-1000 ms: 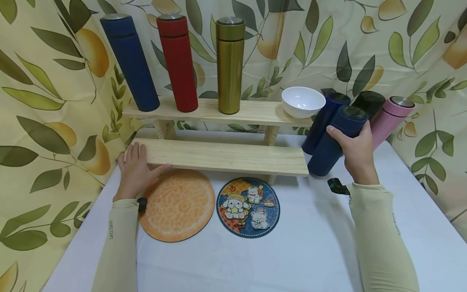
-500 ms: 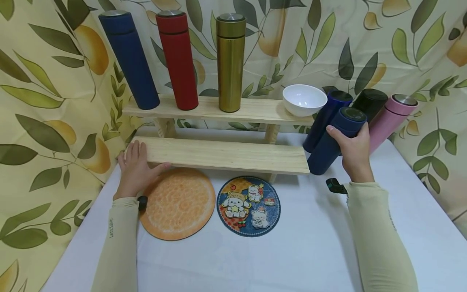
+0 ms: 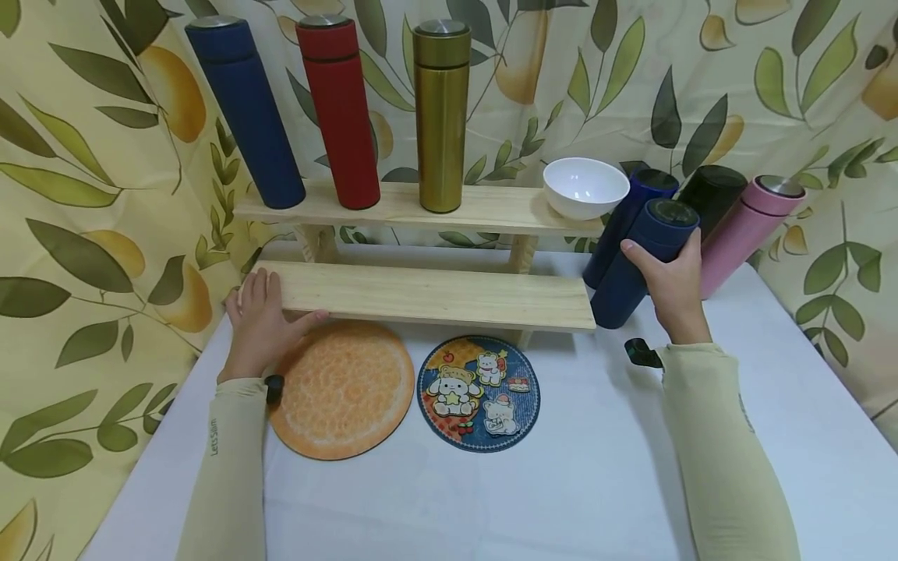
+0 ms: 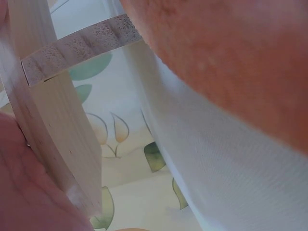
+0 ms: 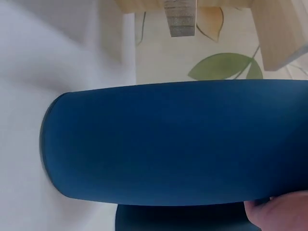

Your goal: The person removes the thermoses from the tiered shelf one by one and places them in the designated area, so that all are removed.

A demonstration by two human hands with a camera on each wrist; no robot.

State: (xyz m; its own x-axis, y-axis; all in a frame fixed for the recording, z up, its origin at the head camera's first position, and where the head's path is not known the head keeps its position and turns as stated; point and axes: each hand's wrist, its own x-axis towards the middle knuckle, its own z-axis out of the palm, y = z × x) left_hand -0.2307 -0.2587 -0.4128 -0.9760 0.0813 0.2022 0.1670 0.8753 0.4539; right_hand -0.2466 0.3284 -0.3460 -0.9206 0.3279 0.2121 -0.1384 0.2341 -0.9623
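At the right end of the lower wooden shelf (image 3: 435, 298), my right hand (image 3: 677, 294) grips a dark blue thermos (image 3: 620, 282), thumb on its near side and fingers round the far side. The right wrist view shows the lower body of this thermos (image 5: 163, 144) above the white cloth, a second dark bottle (image 5: 183, 217) beside it. My left hand (image 3: 258, 323) holds the left end of the lower shelf, fingers across its top and thumb along the front edge. Below the board, the left wrist view shows a wooden leg (image 4: 70, 139).
On the upper shelf (image 3: 505, 206) stand a blue thermos (image 3: 245, 117), a red one (image 3: 340, 117), a gold one (image 3: 442, 132) and a white bowl (image 3: 585, 189). Bottles in blue (image 3: 619, 222), black (image 3: 714, 195) and pink (image 3: 747, 234) crowd the right. An orange round mat (image 3: 340, 389) and a cartoon mat (image 3: 480, 397) lie in front.
My right hand and the dark blue thermos have shifted slightly left, and more of the pink bottle shows. The left hand stays on the shelf. The whole view has moved a little.
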